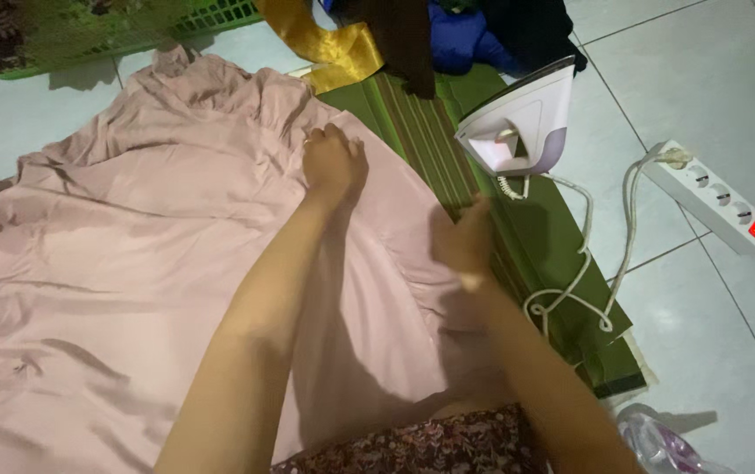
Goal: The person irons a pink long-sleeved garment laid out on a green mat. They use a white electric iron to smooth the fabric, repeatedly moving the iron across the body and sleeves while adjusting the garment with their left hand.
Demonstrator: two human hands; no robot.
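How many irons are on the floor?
1. The white and purple iron stands upright on the green mat, just past the right hand. The left hand presses the pink cloth. More could hide under the clothes pile.

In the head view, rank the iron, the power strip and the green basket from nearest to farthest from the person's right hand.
From the right hand:
1. Iron, standing just above it on the green mat.
2. Power strip, off to the right on the tiles.
3. Green basket, far upper left.
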